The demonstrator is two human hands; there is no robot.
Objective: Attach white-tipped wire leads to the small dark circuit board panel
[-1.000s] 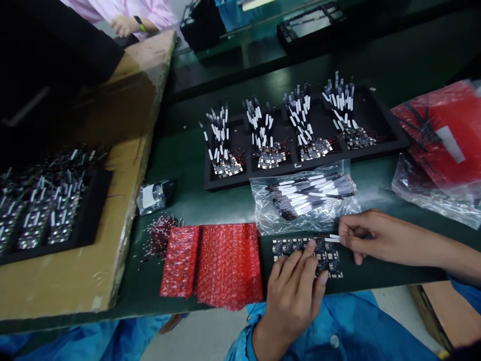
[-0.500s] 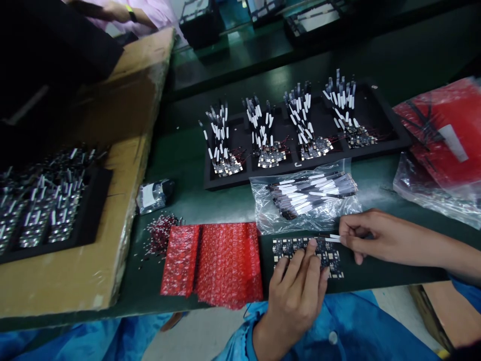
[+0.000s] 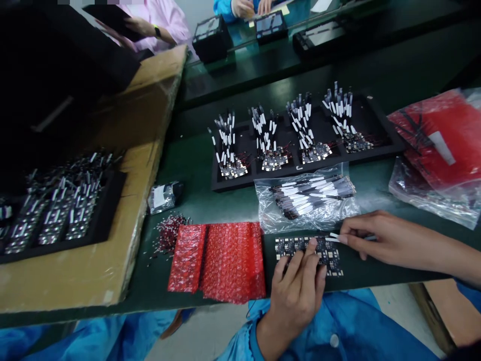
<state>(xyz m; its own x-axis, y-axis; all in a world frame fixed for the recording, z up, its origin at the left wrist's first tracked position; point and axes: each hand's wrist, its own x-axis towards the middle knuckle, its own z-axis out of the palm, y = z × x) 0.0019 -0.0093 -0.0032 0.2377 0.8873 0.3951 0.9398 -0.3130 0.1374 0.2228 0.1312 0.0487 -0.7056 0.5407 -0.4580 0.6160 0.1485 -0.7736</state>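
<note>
Head view shows right fingers [image 3: 342, 236] pinched on white-sleeved strip [image 3: 334, 237] at circuit panel [image 3: 332, 258], left fingers [image 3: 311, 250] spread, pressing it.

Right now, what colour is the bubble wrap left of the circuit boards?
Red bubble wrap, slightly translucent; shows best in the head view.

Electronics workshop, circuit boards [image 3: 330, 263] on bench [image 3: 195, 205].
</note>
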